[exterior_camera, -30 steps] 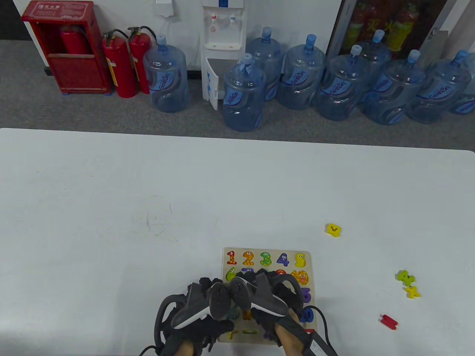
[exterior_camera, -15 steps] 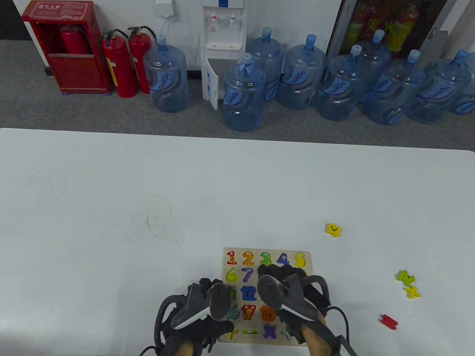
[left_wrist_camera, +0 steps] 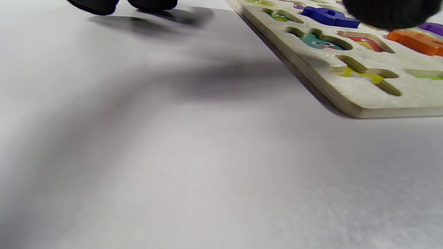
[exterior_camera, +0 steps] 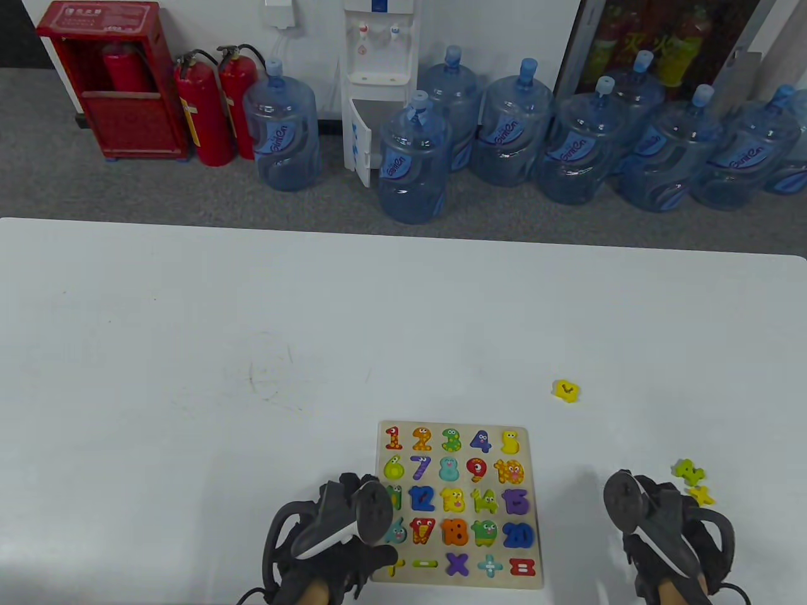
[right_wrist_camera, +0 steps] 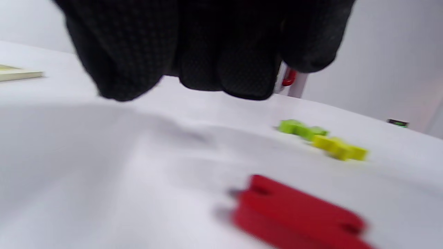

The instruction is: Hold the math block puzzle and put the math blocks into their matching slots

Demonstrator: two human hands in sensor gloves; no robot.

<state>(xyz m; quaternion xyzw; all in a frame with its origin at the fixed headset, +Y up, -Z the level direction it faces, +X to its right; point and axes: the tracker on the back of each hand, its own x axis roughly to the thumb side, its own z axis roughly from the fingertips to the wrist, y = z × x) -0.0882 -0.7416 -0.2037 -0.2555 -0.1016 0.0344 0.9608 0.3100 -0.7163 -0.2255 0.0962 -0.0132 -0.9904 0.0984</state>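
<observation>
Right hand (exterior_camera: 662, 535) above red block (right_wrist_camera: 297, 214)

Setting: office utility or supply corner. White work surface (exterior_camera: 189, 328) standing on grey carpet floor (exterior_camera: 63, 157). Against the white back wall: one water dispenser (exterior_camera: 376, 63), lower door ajar; a cluster of large blue water jugs (exterior_camera: 413, 164), labelled, standing on the floor on both sides of it; two red fire extinguishers (exterior_camera: 214, 107) beside a red extinguisher cabinet (exterior_camera: 113, 82) holding another cylinder. Upper right: glass-fronted drinks cooler (exterior_camera: 656, 44) with bottles inside.
</observation>
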